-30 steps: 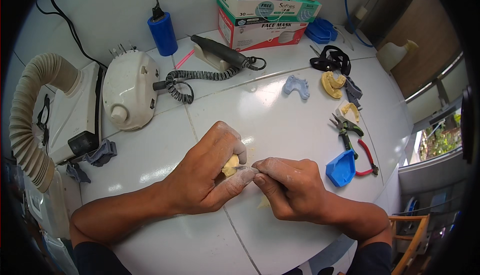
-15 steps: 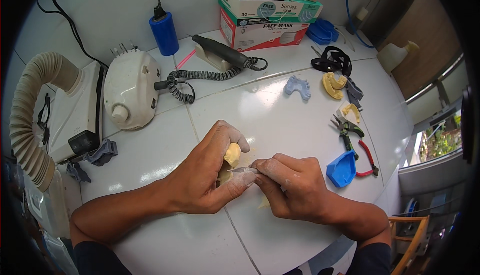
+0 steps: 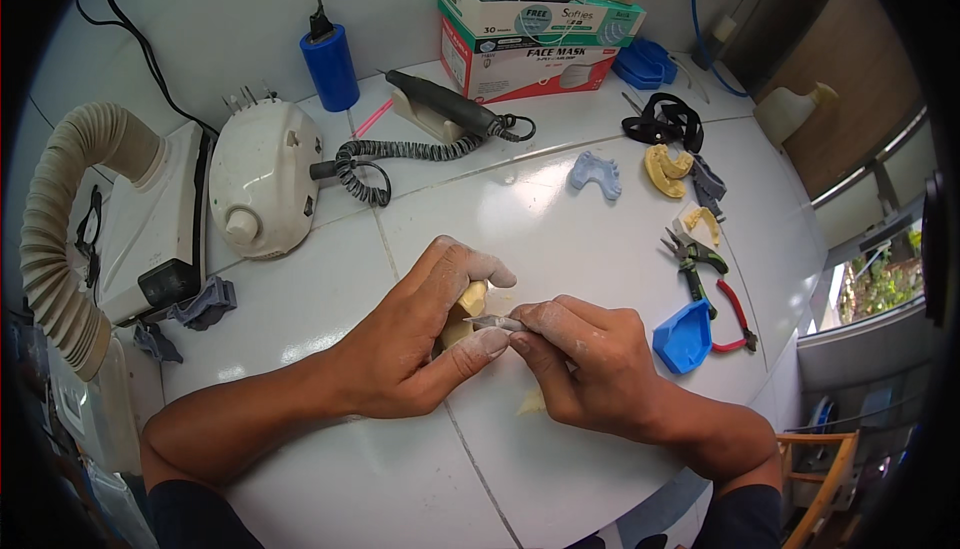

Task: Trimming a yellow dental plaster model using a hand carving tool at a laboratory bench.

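Observation:
My left hand (image 3: 412,341), dusted with white powder, is wrapped round a pale yellow plaster dental model (image 3: 473,298). Most of the model is hidden by the palm and fingers; its upper end shows below the index finger. Between the fingertips of my right hand (image 3: 592,361) is a small carving knife (image 3: 488,322), its pointed grey blade directed left toward the model. The left thumb lies close under the blade. I cannot tell whether the blade touches the plaster. The knife's handle is hidden in the right hand.
Right of my hands lie a blue tray (image 3: 683,337), pliers (image 3: 695,267) and red-handled cutters (image 3: 737,319). Beyond are a blue-grey dental cast (image 3: 596,175) and a yellow one (image 3: 666,170). A handpiece (image 3: 435,101), its control box (image 3: 265,179) and a ribbed hose (image 3: 60,219) stand at back and left.
The left index finger has stretched further right, and the model has tilted slightly in the left hand. The knife and right fingertips have shifted up a little.

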The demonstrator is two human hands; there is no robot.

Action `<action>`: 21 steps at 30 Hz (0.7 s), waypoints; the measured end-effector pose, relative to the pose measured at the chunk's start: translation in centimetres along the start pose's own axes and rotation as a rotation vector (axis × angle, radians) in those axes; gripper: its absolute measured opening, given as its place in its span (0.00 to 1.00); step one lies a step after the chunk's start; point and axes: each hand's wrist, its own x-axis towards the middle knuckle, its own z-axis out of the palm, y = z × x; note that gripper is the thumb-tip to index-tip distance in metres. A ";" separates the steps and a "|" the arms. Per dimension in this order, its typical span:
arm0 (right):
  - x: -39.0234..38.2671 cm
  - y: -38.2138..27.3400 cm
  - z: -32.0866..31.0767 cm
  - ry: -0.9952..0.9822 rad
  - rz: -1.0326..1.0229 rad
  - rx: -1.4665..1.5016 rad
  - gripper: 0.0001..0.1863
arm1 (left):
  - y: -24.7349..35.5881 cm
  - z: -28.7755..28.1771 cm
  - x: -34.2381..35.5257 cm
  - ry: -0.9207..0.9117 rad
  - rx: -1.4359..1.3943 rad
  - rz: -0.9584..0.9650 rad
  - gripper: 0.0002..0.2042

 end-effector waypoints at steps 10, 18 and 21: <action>0.1 0.2 -0.1 0.009 0.009 0.011 0.07 | 0.9 -1.1 0.5 -0.120 -0.337 -0.253 0.17; 0.1 0.1 -0.2 0.009 -0.006 0.001 0.07 | 0.6 -0.8 0.3 -0.110 -0.349 -0.231 0.15; 0.1 -0.1 -0.3 0.026 -0.013 0.011 0.07 | 0.4 -0.8 0.3 -0.104 -0.155 -0.140 0.17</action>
